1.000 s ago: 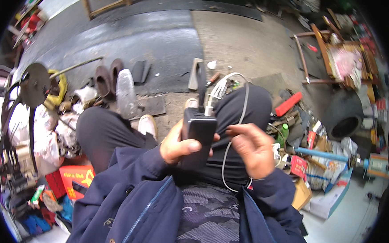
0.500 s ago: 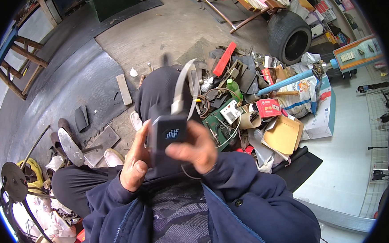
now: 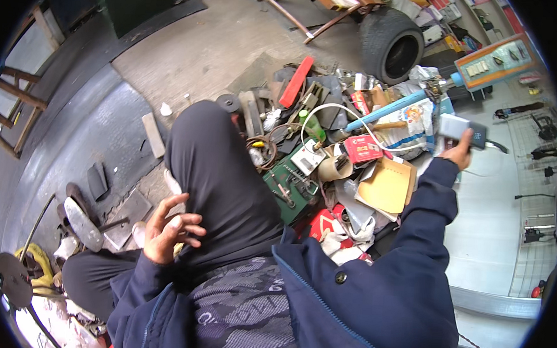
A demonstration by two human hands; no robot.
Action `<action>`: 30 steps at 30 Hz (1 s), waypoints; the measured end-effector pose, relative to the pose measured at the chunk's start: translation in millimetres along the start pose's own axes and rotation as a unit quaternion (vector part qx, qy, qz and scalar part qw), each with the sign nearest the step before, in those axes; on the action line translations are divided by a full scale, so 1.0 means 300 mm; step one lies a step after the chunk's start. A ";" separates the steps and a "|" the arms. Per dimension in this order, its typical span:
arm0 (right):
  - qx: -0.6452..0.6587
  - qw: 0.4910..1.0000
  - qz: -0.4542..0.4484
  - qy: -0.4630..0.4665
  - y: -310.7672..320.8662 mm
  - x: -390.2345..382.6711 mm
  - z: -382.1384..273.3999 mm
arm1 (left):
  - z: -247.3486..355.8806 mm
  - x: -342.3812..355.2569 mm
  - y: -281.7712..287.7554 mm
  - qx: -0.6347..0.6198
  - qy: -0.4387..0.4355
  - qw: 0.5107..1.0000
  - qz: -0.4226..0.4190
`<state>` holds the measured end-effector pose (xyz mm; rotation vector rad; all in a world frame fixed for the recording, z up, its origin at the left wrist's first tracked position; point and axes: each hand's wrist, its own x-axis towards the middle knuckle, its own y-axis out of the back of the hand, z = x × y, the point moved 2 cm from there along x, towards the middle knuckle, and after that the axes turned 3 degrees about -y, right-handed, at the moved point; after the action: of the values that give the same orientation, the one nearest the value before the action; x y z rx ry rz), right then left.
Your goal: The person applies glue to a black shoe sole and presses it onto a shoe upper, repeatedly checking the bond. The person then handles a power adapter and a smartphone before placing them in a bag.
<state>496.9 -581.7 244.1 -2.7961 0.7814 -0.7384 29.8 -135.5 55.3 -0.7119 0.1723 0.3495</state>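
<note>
One grey device (image 3: 461, 129) in right hand (image 3: 463, 153)

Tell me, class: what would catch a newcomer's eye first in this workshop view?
The right hand, stretched far out to the right, holds up a small grey device trailing a white cable. Beneath that arm lies a heap of tools, boxes and papers, with a black tyre behind it. The left hand hangs empty by the raised knee.

We see a grey concrete floor (image 3: 190, 54) in daylight, a tyre (image 3: 391, 44), and a green cabinet (image 3: 133, 2).
</note>
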 end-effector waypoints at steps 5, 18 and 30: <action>-0.041 0.980 0.029 -0.190 0.225 -0.038 0.390 | -0.020 0.003 0.020 0.008 0.020 1.000 0.009; -0.037 0.917 0.093 -0.385 0.295 -0.201 0.859 | -0.049 -0.044 0.103 0.061 0.048 0.994 0.080; -0.170 0.907 0.175 -0.344 0.383 -0.094 1.020 | -0.038 -0.123 0.145 0.140 0.074 0.971 0.182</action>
<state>576.0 -662.7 -63.7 -2.7428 1.2731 0.4709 -20.9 -122.0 30.5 -0.4241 0.4870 0.6095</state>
